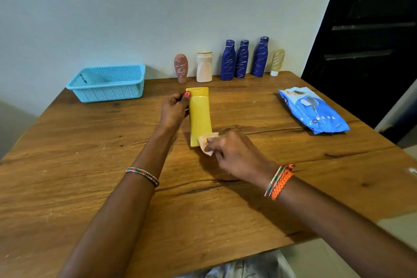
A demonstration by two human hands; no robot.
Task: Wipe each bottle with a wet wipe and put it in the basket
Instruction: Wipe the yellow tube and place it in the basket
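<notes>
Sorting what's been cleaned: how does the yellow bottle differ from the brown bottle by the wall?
The yellow bottle is held in both hands; the brown bottle stands untouched. The yellow one shows no marks; the brown one carries white scribbles. The yellow is longer. Neither is in the basket.

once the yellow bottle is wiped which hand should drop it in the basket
Left, probably. The left hand already grips the yellow bottle near its cap, and the basket sits on the table's left side. The right hand is busy pinching the wipe and is farther from the basket.
</notes>
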